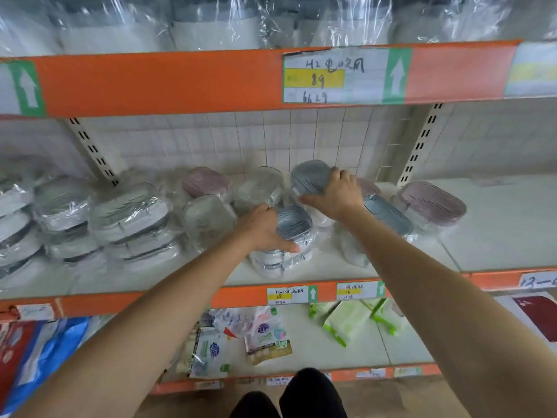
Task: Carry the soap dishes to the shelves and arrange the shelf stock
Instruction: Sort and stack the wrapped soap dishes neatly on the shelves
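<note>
Grey dish, centre frame on middle shelf, grasped by right hand, tilted against back wall. Second grey dish atop wrapped stack just below, clasped at its left edge by left hand. Risk judged: slippery film, leaning stack near shelf front; likely to slide off if nudged.
</note>
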The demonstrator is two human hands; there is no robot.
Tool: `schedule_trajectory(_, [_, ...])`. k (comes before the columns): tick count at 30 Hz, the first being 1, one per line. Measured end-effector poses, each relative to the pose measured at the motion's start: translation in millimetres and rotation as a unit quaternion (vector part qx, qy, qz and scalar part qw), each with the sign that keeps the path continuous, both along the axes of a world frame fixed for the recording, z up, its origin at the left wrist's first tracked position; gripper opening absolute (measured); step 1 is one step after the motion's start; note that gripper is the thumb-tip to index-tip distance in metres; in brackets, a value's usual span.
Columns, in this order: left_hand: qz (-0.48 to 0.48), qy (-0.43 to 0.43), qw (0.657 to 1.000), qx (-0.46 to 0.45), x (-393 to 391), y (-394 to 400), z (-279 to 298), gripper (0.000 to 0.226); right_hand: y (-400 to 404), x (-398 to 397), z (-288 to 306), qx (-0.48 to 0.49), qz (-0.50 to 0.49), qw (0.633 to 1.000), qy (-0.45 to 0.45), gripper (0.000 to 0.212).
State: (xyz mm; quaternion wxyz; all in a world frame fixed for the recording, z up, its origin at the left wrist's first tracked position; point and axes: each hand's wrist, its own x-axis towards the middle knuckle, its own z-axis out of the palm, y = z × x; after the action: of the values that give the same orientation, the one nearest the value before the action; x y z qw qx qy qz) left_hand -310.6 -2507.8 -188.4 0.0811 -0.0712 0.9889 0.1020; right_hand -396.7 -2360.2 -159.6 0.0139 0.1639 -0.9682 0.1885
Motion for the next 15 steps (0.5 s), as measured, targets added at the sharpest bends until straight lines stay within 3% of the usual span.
schedule_trajectory(6, [-0.023,-0.004,1.000,-0.004,-1,-8,3,0.104,-4,-9,-1,0.028,-0.004,0.999,-0.035,0.104])
schedule_trajectory(11, [-0.050,0.023,0.996,-0.067,9,-2,16,0.103,0,-3,8,0.075,0.010,0.996,-0.041,0.114])
schedule_trajectory(15, [-0.064,0.090,0.992,-0.063,22,5,27,0.095,7,13,15,0.059,0.037,0.997,0.019,0.099])
